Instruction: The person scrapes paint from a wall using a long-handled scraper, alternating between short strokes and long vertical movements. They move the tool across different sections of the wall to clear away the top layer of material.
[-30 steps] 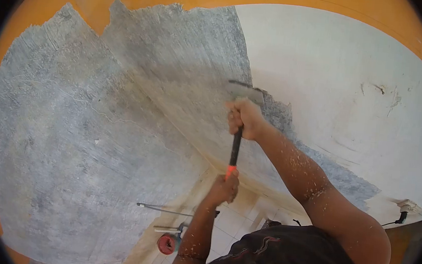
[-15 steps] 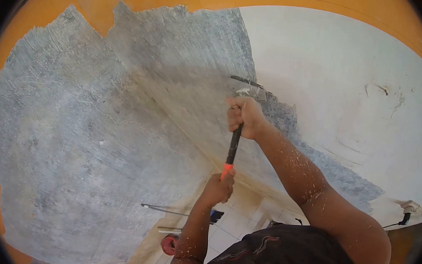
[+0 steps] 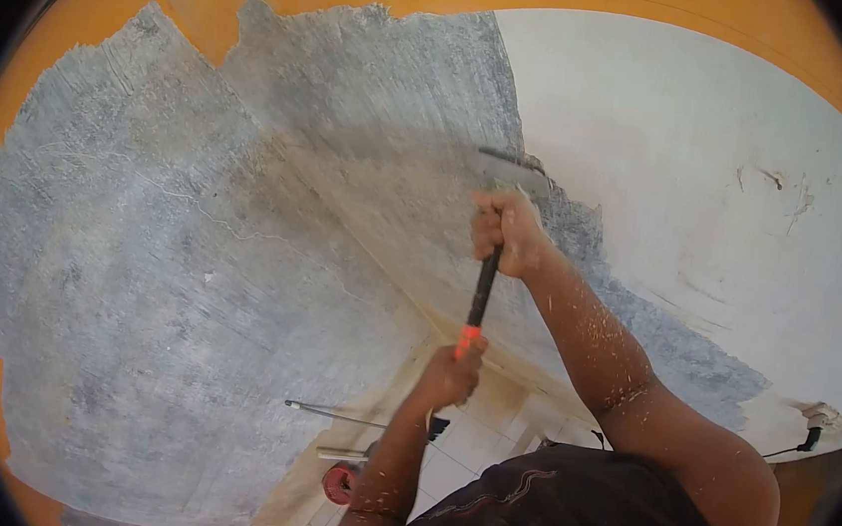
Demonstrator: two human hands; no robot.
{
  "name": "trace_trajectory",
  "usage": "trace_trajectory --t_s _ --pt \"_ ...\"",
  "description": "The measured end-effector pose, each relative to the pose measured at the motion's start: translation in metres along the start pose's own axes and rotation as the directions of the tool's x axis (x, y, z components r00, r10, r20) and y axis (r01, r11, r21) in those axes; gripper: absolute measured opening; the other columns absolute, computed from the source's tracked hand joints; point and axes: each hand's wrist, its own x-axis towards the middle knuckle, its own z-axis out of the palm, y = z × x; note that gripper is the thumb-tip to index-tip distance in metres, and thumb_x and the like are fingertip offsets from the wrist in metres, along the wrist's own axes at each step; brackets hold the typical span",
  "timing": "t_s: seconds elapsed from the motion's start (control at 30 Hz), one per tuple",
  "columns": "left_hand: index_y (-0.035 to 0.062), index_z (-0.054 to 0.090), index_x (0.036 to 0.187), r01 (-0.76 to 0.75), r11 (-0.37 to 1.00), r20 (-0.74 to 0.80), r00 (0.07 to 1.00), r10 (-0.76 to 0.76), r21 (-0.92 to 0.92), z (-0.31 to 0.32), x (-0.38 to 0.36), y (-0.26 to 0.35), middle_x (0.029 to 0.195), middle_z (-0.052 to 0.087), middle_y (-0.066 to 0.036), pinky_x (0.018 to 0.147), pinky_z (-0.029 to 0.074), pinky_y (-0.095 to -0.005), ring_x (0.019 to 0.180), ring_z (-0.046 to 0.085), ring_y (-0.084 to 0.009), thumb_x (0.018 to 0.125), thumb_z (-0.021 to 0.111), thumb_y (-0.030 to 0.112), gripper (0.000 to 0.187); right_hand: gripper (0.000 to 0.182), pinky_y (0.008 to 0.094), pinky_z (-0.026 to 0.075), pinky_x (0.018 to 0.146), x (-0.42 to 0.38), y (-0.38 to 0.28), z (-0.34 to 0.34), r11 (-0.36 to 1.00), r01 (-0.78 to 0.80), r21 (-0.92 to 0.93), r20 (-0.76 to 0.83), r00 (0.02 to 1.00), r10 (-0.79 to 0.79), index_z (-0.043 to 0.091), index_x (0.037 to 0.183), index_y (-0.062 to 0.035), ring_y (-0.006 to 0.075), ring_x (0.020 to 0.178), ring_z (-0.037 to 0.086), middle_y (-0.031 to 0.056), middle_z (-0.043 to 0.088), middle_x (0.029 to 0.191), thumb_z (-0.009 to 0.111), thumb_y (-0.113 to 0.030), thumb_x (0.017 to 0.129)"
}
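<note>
A long-handled scraper (image 3: 483, 294) with a black shaft and an orange-red band is held in both my hands. My right hand (image 3: 509, 233) is closed round the upper shaft, just below the wide scraper blade (image 3: 511, 174). Lower down, my left hand (image 3: 453, 374) grips the handle at the orange-red part. The blade lies at the wall, by the edge where bare grey wall (image 3: 386, 90) meets white coating (image 3: 670, 165). Motion blurs the blade slightly, so its exact contact is hard to tell. Pale flecks dot both forearms.
An inside wall corner (image 3: 363, 243) runs diagonally through the view. Below are a white tiled floor (image 3: 460, 447), a red round object (image 3: 339, 482) and a thin pole (image 3: 338, 415). A wall fitting with a black plug (image 3: 812, 436) is at the lower right.
Both hands and the scraper have shifted slightly right, the blade moving toward the white coating. The grip on the handle looks the same.
</note>
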Motion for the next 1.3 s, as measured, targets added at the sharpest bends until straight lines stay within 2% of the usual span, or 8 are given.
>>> trace_trajectory --t_s 0.13,0.23,0.3,0.43,0.6,0.73,1.03,1.3 --pt "0.0081 0.046 0.058 0.093 0.962 0.101 0.993 -0.069 -0.256 0.04 0.016 -0.058 0.045 0.042 -0.001 0.033 0.032 -0.0262 0.034 0.04 -0.0118 0.085 0.051 0.048 0.049 0.038 0.0257 0.022 0.039 -0.008 0.027 -0.049 0.986 -0.164 -0.035 -0.16 0.975 0.157 0.028 0.053 -0.018 0.0078 0.036 0.022 -0.0045 0.026 0.046 0.052 -0.02 0.082" --pt "0.0079 0.047 0.06 0.224 0.961 0.131 0.97 -0.203 -0.165 0.038 0.015 -0.039 0.045 0.043 -0.001 0.033 0.032 -0.0261 0.035 0.041 -0.0113 0.085 0.052 0.048 0.047 0.034 0.0257 0.021 0.039 -0.009 0.012 -0.031 0.988 0.025 -0.151 -0.056 0.998 -0.033 0.031 0.055 -0.0175 0.008 0.037 0.024 -0.0048 0.026 0.045 0.048 -0.018 0.083" --pt "0.0076 0.047 0.06 -0.034 0.985 0.103 0.993 0.052 -0.168 0.007 0.023 -0.008 0.045 0.042 -0.001 0.033 0.032 -0.0265 0.035 0.041 -0.0114 0.084 0.054 0.049 0.048 0.035 0.0256 0.021 0.039 -0.001 -0.013 0.003 0.998 0.0 -0.069 -0.006 1.0 0.0 0.03 0.054 -0.0175 0.0082 0.037 0.024 -0.0046 0.026 0.045 0.048 -0.018 0.083" --pt "0.0086 0.045 0.058 -0.025 0.999 0.031 0.999 0.026 -0.045 -0.004 0.011 0.012 0.044 0.041 -0.001 0.033 0.032 -0.0275 0.035 0.041 -0.0115 0.082 0.054 0.051 0.05 0.037 0.026 0.022 0.038 0.002 -0.014 0.004 1.0 -0.004 0.031 0.059 0.998 0.002 0.029 0.052 -0.0178 0.009 0.036 0.022 -0.0052 0.026 0.045 0.05 -0.02 0.082" --pt "0.0057 0.049 0.061 0.238 0.955 0.174 0.963 -0.207 -0.176 0.047 0.006 -0.043 0.044 0.043 -0.003 0.034 0.035 -0.028 0.036 0.045 -0.0137 0.082 0.052 0.054 0.053 0.043 0.0273 0.022 0.039 -0.008 0.015 -0.038 0.992 -0.11 -0.056 -0.139 0.985 0.101 0.027 0.048 -0.017 0.0105 0.035 0.022 -0.0028 0.025 0.043 0.049 -0.019 0.084" --pt "0.0088 0.046 0.058 -0.032 0.999 0.011 0.999 0.032 -0.038 0.018 0.03 -0.021 0.044 0.042 -0.002 0.033 0.033 -0.027 0.034 0.042 -0.0127 0.084 0.05 0.052 0.05 0.04 0.0265 0.023 0.039 -0.006 -0.014 0.002 0.983 0.076 -0.166 0.058 0.996 -0.067 0.028 0.048 -0.0182 0.011 0.035 0.024 -0.004 0.026 0.043 0.048 -0.019 0.083" --pt "0.0083 0.044 0.059 0.189 0.965 0.147 0.976 -0.163 -0.18 0.043 0.001 -0.031 0.044 0.041 -0.002 0.032 0.032 -0.0268 0.033 0.041 -0.0129 0.083 0.051 0.053 0.051 0.035 0.0263 0.021 0.037 -0.011 0.014 -0.027 0.991 -0.088 -0.103 -0.102 0.992 0.077 0.031 0.052 -0.0176 0.007 0.035 0.023 -0.0068 0.027 0.046 0.049 -0.018 0.082" --pt "0.0084 0.044 0.058 -0.029 0.993 0.046 0.998 0.035 -0.112 -0.005 0.014 0.014 0.043 0.04 -0.002 0.032 0.032 -0.0267 0.033 0.041 -0.013 0.082 0.053 0.053 0.051 0.038 0.0257 0.022 0.036 0.006 -0.028 0.031 0.999 -0.038 -0.009 -0.023 0.999 0.038 0.028 0.05 -0.0177 0.0078 0.034 0.023 -0.0051 0.027 0.045 0.049 -0.017 0.083"
